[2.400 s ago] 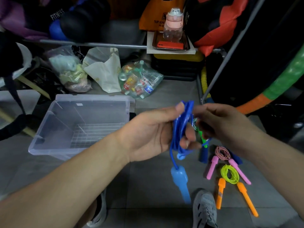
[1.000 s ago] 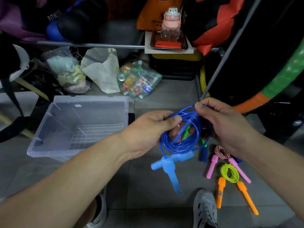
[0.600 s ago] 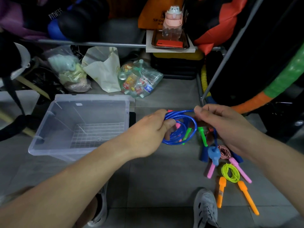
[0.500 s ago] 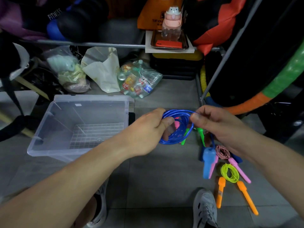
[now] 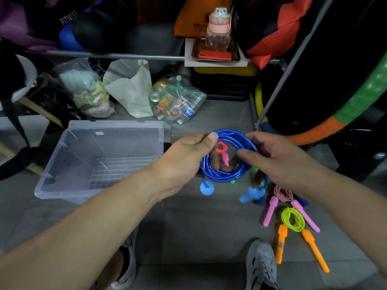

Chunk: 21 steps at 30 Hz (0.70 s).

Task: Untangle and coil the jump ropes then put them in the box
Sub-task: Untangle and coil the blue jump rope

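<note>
Our left hand [image 5: 184,162] pinches the coiled blue jump rope [image 5: 222,176] at its ten o'clock edge; our right hand [image 5: 278,162] grips its three o'clock side. The clear box [image 5: 117,130] lies at nine o'clock of the coil.

Dim indoor light, wide-angle distortion.
We see soft light from above; the floor [image 5: 188,227] carries only faint shadows, upper corners sink to near black, straight lines bow at the edges, and the blue rope [image 5: 222,177] glares pale at one handle.
</note>
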Available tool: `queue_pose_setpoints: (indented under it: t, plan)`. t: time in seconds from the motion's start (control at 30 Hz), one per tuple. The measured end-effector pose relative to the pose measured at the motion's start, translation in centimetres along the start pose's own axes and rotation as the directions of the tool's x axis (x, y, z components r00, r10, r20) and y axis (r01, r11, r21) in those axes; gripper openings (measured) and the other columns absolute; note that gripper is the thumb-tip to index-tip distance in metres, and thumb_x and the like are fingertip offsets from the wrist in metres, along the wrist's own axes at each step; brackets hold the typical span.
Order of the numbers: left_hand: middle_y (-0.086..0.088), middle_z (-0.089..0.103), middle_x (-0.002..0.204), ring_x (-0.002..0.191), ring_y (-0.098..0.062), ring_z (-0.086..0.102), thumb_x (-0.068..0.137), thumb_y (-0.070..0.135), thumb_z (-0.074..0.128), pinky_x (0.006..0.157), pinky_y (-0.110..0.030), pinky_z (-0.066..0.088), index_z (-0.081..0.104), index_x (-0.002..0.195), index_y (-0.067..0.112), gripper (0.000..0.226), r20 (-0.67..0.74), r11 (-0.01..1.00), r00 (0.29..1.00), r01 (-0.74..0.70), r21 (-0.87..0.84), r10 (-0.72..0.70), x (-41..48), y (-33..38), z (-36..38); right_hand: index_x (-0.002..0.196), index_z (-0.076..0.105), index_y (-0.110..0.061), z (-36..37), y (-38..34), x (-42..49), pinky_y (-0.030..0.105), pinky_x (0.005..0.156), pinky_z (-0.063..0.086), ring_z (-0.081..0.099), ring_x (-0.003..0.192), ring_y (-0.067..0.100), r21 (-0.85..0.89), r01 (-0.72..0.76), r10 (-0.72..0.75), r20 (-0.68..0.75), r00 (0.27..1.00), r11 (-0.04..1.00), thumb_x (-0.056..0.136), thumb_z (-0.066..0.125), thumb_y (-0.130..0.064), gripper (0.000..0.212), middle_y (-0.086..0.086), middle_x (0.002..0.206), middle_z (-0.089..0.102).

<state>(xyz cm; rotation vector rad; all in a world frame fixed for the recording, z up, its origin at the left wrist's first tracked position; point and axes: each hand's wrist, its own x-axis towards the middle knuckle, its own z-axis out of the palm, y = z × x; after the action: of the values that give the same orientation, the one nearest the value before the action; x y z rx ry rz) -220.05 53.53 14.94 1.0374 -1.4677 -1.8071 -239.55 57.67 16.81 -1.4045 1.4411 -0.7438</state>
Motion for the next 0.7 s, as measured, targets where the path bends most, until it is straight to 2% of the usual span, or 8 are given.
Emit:
queue_pose_setpoints:
  t: [0.07, 0.17, 0.27, 0.3, 0.4, 0.53, 0.63, 0.7]
  plan:
    - [0.004, 0.066, 0.058, 0.092, -0.045, 0.068, 0.107, 0.030, 0.038, 0.084, -0.050, 0.051, 0.056, 0.068, 0.008, 0.049, -0.020, 0.991, 1.000, -0.011, 0.136, 0.014, 0.2, -0.3, -0.4, 0.108, 0.064, -0.017, -0.2, 0.5, 0.1, 0.030, 0.055, 0.056, 0.068, 0.066, 0.020, 0.050, -0.065, 0.064, 0.015, 0.998, 0.997, 0.087, 0.065, -0.032, 0.026, 0.012, 0.086, 0.073]
    - [-0.001, 0.069, 0.065, 0.096, -0.044, 0.067, 0.105, 0.040, 0.040, 0.093, -0.053, 0.053, 0.060, 0.064, 0.013, 0.053, -0.061, 0.981, 0.998, 0.006, 0.196, 0.006, 0.6, -0.5, -0.8, 0.103, 0.065, -0.010, -0.9, 1.1, 0.1, 0.023, 0.060, 0.053, 0.067, 0.065, 0.017, 0.032, -0.159, 0.156, 0.080, 0.985, 0.987, 0.077, 0.070, -0.039, 0.040, 0.011, 0.078, 0.071]
    - [0.004, 0.064, 0.059, 0.083, -0.047, 0.062, 0.107, 0.033, 0.041, 0.075, -0.040, 0.055, 0.057, 0.070, 0.012, 0.045, -0.154, 0.991, 0.988, 0.021, 0.130, -0.001, 0.8, -0.3, -0.9, 0.090, 0.067, -0.012, -1.6, 2.3, 0.4, 0.023, 0.065, 0.054, 0.065, 0.067, 0.008, -0.212, -0.146, 0.175, 0.125, 0.977, 0.966, 0.084, 0.076, -0.029, 0.020, 0.003, 0.075, 0.072]
    - [0.005, 0.062, 0.057, 0.077, -0.042, 0.060, 0.107, 0.031, 0.041, 0.070, -0.037, 0.053, 0.056, 0.073, 0.012, 0.042, -0.178, 0.995, 0.984, 0.020, 0.096, -0.003, 0.8, -0.2, -0.9, 0.085, 0.067, -0.015, -1.8, 2.7, 0.5, 0.024, 0.066, 0.052, 0.063, 0.066, 0.006, -0.326, -0.128, 0.182, 0.141, 0.973, 0.937, 0.084, 0.076, -0.027, 0.015, 0.000, 0.074, 0.071]
    - [0.003, 0.060, 0.054, 0.081, -0.037, 0.061, 0.106, 0.029, 0.041, 0.070, -0.038, 0.051, 0.054, 0.079, 0.012, 0.035, -0.209, 0.999, 0.977, 0.032, 0.017, -0.028, 0.9, -0.1, -1.0, 0.080, 0.065, -0.020, -2.1, 4.1, 0.7, 0.025, 0.066, 0.050, 0.062, 0.070, 0.006, -0.539, -0.064, 0.175, 0.157, 0.972, 0.840, 0.081, 0.076, -0.024, 0.012, -0.006, 0.078, 0.070]
    - [0.000, 0.058, 0.054, 0.089, -0.064, 0.057, 0.106, 0.028, 0.042, 0.070, -0.044, 0.046, 0.053, 0.081, 0.010, 0.033, -0.235, 0.998, 0.971, 0.026, -0.048, -0.037, 0.9, 0.0, -1.0, 0.086, 0.059, -0.025, -2.4, 5.2, 0.8, 0.030, 0.080, 0.054, 0.067, 0.093, 0.010, -0.508, -0.061, 0.138, 0.115, 0.984, 0.859, 0.077, 0.075, -0.013, 0.022, -0.005, 0.098, 0.071]
    - [-0.001, 0.059, 0.054, 0.086, -0.066, 0.054, 0.106, 0.027, 0.042, 0.064, -0.042, 0.045, 0.051, 0.083, 0.009, 0.031, -0.250, 0.999, 0.968, 0.009, -0.034, -0.018, 1.0, -0.2, -1.2, 0.091, 0.055, -0.027, -2.6, 5.9, 1.3, 0.038, 0.081, 0.056, 0.068, 0.091, 0.015, -0.551, -0.044, 0.107, 0.084, 0.991, 0.833, 0.078, 0.073, -0.013, 0.027, -0.003, 0.093, 0.070]
    - [-0.002, 0.060, 0.056, 0.083, -0.064, 0.055, 0.106, 0.028, 0.042, 0.073, -0.056, 0.050, 0.052, 0.083, 0.010, 0.031, -0.237, 0.999, 0.971, -0.007, -0.043, -0.003, 1.0, -0.2, -1.2, 0.098, 0.055, -0.029, -3.0, 5.4, 1.5, 0.028, 0.070, 0.058, 0.071, 0.081, 0.012, -0.455, -0.084, 0.099, 0.009, 0.995, 0.887, 0.084, 0.071, -0.006, 0.031, -0.001, 0.089, 0.072]
